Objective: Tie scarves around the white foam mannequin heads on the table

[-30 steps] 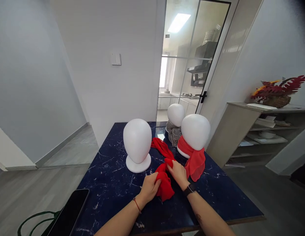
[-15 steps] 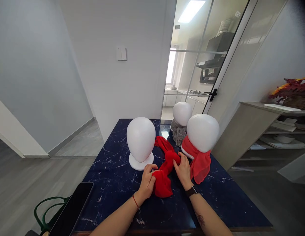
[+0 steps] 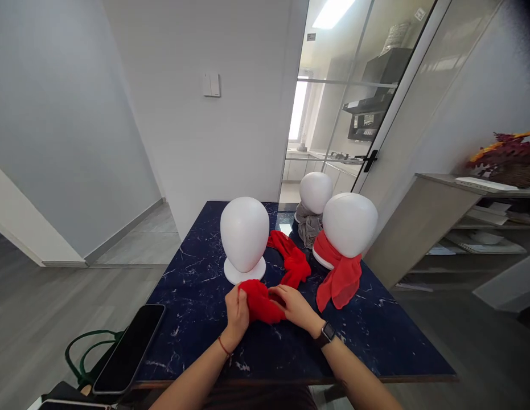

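Observation:
A bright red scarf [image 3: 261, 303] is bunched between my two hands, just in front of a bare white mannequin head [image 3: 245, 233]. My left hand [image 3: 238, 312] grips the bunch at its left side. On the right side, my right hand [image 3: 294, 306] has its fingers curled around the cloth, partly hidden by it. More red cloth [image 3: 291, 259] lies crumpled on the table behind my right hand; whether it joins the bunch is hidden there. To the right stands a second white mannequin head [image 3: 350, 223] with a coral-red sheer scarf [image 3: 340, 279] tied at its neck.
At the back, another white mannequin head [image 3: 316, 192] wears a grey scarf [image 3: 309, 225]. All stand on a dark blue marbled table [image 3: 192, 319]. A black phone [image 3: 130, 348] lies by its left edge, near a green-handled bag [image 3: 83, 364]. A shelf unit [image 3: 452, 228] stands at right.
Both hands have moved left, closer to the bare head, gathering the near part of the red scarf. My right hand has left the middle of the scarf. The view has shifted slightly.

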{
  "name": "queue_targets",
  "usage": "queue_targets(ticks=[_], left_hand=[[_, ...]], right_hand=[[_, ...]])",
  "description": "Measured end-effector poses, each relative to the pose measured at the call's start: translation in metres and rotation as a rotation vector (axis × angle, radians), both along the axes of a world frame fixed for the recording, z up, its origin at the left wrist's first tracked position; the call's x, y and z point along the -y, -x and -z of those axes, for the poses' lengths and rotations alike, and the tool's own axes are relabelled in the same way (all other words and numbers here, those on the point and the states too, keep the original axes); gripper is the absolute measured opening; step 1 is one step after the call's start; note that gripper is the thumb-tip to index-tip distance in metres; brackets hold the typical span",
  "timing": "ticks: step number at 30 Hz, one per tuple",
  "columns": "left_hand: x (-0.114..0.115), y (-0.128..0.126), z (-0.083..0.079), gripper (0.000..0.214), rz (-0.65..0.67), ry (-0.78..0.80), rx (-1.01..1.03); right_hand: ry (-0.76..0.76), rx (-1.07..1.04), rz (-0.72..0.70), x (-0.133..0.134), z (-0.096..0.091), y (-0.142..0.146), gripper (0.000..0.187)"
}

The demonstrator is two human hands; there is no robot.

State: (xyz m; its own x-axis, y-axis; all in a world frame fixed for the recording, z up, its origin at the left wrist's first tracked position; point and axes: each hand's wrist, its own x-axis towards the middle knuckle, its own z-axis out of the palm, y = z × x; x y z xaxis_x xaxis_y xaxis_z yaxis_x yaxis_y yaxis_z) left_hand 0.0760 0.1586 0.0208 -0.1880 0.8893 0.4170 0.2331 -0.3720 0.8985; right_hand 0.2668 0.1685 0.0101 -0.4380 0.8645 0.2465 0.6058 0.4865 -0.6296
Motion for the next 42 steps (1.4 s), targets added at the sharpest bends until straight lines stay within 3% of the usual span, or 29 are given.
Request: queue_targets(ticks=[2, 6, 9, 13, 16, 18, 20, 22, 24, 27, 31, 36, 39, 42], left_hand=[[0.010, 0.017, -0.014, 0.049, -0.052, 0.124, 0.124], [0.026, 0.060, -0.036, 0.040, 0.110, 0.414, 0.328], [0.033, 0.091, -0.040, 0.039, 0.008, 0.453, 0.548], [0.034, 0.121, -0.026, 0.044, -0.208, 0.302, 0.641], [0.033, 0.134, -0.004, 0.047, -0.150, 0.377, 0.446], [0.035, 0.136, 0.012, 0.047, -0.108, 0.417, 0.245], [0.039, 0.133, 0.028, 0.045, -0.119, 0.384, 0.011], [0.048, 0.124, 0.041, 0.044, -0.153, 0.319, -0.228], [0.058, 0.112, 0.050, 0.047, -0.196, 0.272, -0.439], [0.070, 0.100, 0.053, 0.037, -0.187, 0.231, -0.597], [0.082, 0.094, 0.032, 0.028, 0.161, 0.299, -0.497], [0.102, 0.080, -0.017, 0.034, 0.598, 0.417, -0.274], [0.111, 0.069, -0.031, 0.032, 0.683, 0.440, -0.302], [0.115, 0.066, -0.020, 0.032, 0.689, 0.480, -0.323]], right_hand=[[0.041, 0.020, 0.077, 0.013, -0.001, -0.006, 0.033], [0.160, -0.076, 0.180, 0.037, 0.003, -0.028, 0.039], [0.127, -0.193, 0.279, 0.046, 0.004, -0.044, 0.038], [-0.040, -0.313, 0.586, 0.046, 0.002, -0.059, 0.041], [-0.126, -0.220, 0.826, 0.041, 0.004, -0.065, 0.047], [-0.190, -0.109, 0.901, 0.039, 0.007, -0.060, 0.046], [-0.269, -0.050, 0.871, 0.042, 0.010, -0.041, 0.041], [-0.297, -0.049, 0.738, 0.049, 0.013, -0.011, 0.036], [-0.238, -0.028, 0.534, 0.059, 0.019, 0.024, 0.031], [-0.132, 0.055, 0.330, 0.073, 0.026, 0.064, 0.047], [0.017, 0.085, 0.301, 0.083, 0.025, 0.071, 0.057], [0.128, 0.068, 0.189, 0.097, 0.018, 0.055, 0.074], [0.131, 0.060, 0.167, 0.109, 0.024, 0.054, 0.064], [0.067, 0.054, 0.191, 0.117, 0.036, 0.049, 0.048]])
